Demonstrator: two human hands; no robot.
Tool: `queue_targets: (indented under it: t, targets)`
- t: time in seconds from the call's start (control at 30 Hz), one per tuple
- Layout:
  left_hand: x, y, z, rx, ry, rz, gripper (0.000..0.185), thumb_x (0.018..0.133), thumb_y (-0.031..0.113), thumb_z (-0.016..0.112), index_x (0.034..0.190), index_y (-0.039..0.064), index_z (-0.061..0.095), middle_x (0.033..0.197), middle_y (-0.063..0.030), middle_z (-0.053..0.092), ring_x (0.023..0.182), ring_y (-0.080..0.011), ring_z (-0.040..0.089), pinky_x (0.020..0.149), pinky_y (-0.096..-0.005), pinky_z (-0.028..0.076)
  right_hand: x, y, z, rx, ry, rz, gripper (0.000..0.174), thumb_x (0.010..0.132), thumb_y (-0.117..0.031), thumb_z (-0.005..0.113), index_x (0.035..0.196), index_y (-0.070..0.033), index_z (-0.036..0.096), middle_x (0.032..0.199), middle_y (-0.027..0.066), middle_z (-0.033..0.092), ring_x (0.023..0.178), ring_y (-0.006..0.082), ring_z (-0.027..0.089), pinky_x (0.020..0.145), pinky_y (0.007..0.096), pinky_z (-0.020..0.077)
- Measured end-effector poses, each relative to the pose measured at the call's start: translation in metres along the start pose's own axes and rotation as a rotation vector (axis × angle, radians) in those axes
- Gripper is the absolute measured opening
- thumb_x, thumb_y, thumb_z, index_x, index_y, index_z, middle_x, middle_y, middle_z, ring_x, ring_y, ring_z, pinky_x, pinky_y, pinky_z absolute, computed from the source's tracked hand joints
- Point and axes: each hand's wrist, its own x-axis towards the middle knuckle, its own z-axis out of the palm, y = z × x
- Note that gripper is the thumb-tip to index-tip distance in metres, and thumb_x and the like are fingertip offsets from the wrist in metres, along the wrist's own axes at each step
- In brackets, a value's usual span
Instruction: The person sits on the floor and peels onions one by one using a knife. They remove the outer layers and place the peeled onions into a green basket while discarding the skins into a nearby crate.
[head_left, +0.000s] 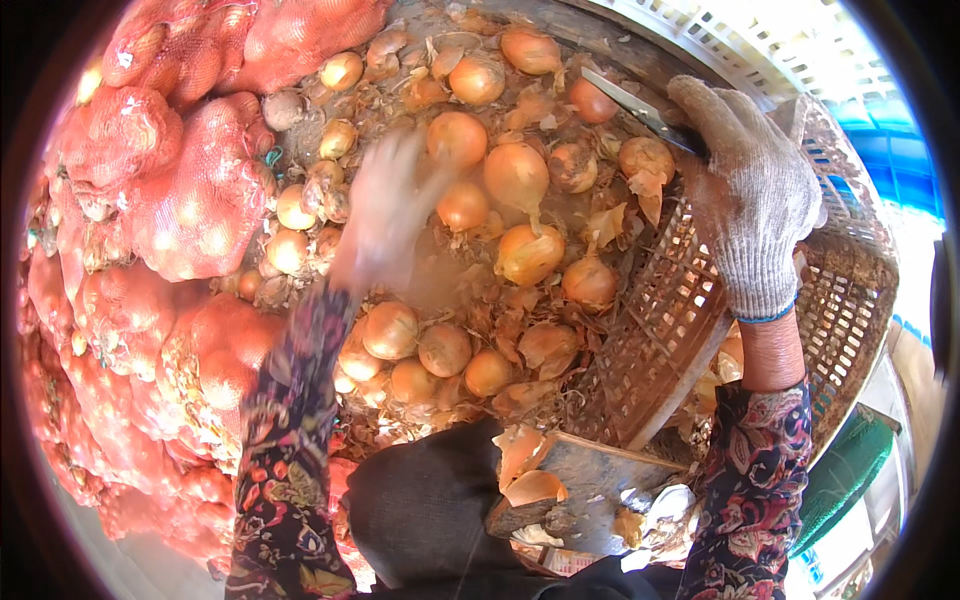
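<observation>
My left hand (386, 206), bare and blurred, hovers over a heap of loose yellow onions. Its thumb is spread from the fingers, and no thing shows in its grasp. Just right of it lie a round onion (457, 140) and a long-necked onion (516, 176). A knit glove covers my right hand (742, 180), which grips a knife (630, 103) whose blade points up and left. The glove partly hides the knife's dark handle. Beneath that hand is the slotted wall of a dirty plastic basket (660, 300).
Red mesh sacks (199, 187) filled with onions are piled along the left. A white plastic crate (750, 37) stands at the top right. Dry onion skins (551, 349) litter the heap. A board (600, 480) with peelings lies beside my dark-clothed knee (427, 495).
</observation>
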Motion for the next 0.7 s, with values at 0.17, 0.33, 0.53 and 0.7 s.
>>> queue_targets:
  t: [0.17,0.33,0.53,0.7]
  targets:
    - [0.130,-0.041,0.060,-0.360,-0.208,-0.573,0.090,0.080,0.072,0.069,0.139,0.005,0.061,0.138,-0.0206,0.061,0.128,-0.0389,0.056,0.108,-0.0443,0.047,0.003,-0.008,0.002,0.064,-0.010,-0.014,0.042,0.080,-0.014,0.080,0.121,-0.018,0.072,0.109,0.0033,0.074,0.097,0.0274,0.072,0.082,0.0375,0.0558]
    - [0.158,-0.020,0.071,-0.644,-0.533,-0.462,0.083,0.079,0.071,0.072,0.128,0.004,0.069,0.121,-0.0181,0.071,0.113,-0.0342,0.066,0.098,-0.0414,0.052,0.000,-0.005,0.006,-0.008,-0.009,-0.026,0.041,0.082,-0.017,0.079,0.122,-0.020,0.072,0.108,0.0031,0.074,0.094,0.0277,0.072,0.086,0.0389,0.0548]
    - [0.139,0.048,0.036,-0.345,-0.628,-0.173,0.073,0.073,0.063,0.077,0.124,0.011,0.072,0.125,-0.0187,0.064,0.118,-0.0382,0.058,0.100,-0.0471,0.051,0.001,0.000,0.010,-0.166,0.007,-0.070,0.039,0.082,-0.027,0.080,0.120,-0.024,0.074,0.112,0.0022,0.074,0.095,0.0278,0.072,0.091,0.0410,0.0543]
    - [0.067,0.069,0.007,-0.446,-0.790,-0.158,0.066,0.076,0.058,0.076,0.124,0.012,0.072,0.130,-0.0172,0.057,0.121,-0.0398,0.054,0.102,-0.0492,0.051,0.003,0.002,0.014,-0.045,0.057,-0.083,0.037,0.083,-0.025,0.079,0.120,-0.022,0.074,0.112,0.0021,0.074,0.097,0.0282,0.072,0.085,0.0400,0.0564]
